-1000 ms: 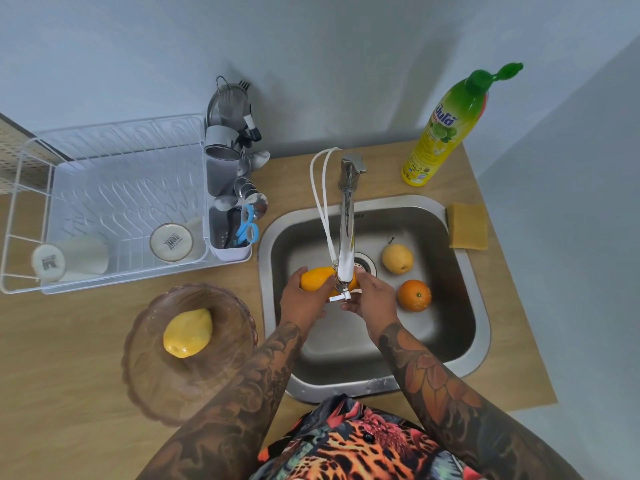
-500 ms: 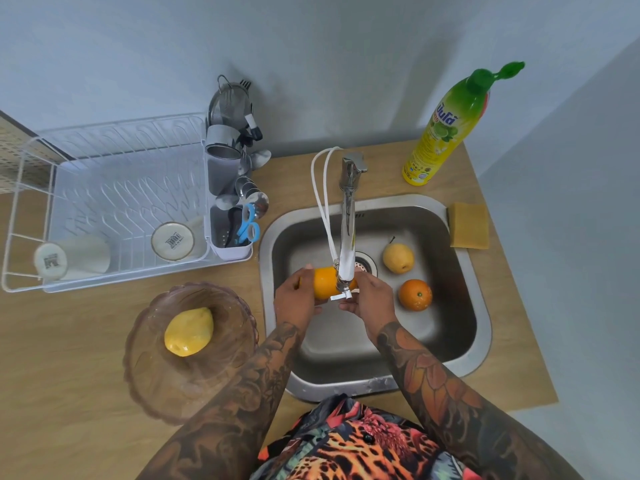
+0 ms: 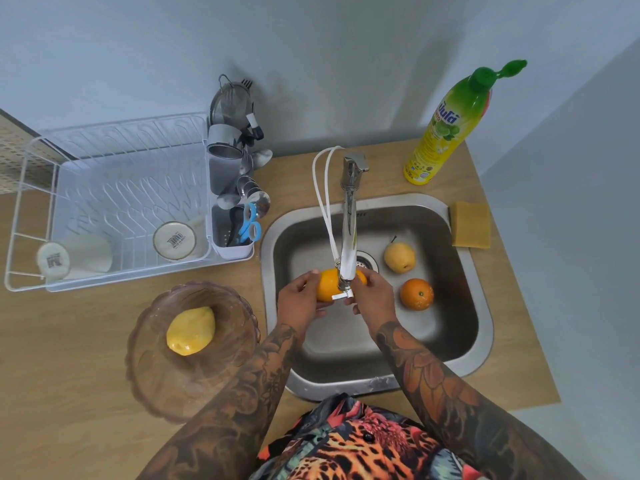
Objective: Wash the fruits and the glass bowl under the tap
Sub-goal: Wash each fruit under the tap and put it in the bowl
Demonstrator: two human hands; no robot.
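Orange fruit (image 3: 327, 284) under tap (image 3: 348, 233), gripped between left hand (image 3: 299, 301) and right hand (image 3: 374, 299), over sink (image 3: 460, 306).

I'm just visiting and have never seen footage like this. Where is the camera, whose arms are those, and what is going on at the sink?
There is no machine here: a person wears one wide-angle camera on the head, so you look down over their own tattooed arms. The left hand and the right hand together hold a yellow-orange oval fruit under the spout of the steel tap. I cannot tell whether water is running.

In the steel sink lie a pale yellow pear and a round orange. On the wooden counter stands a brownish glass bowl with a yellow fruit inside. Behind it is a white dish rack holding two cups and utensils. A green-capped bottle of dish soap and a yellow sponge sit by the sink.
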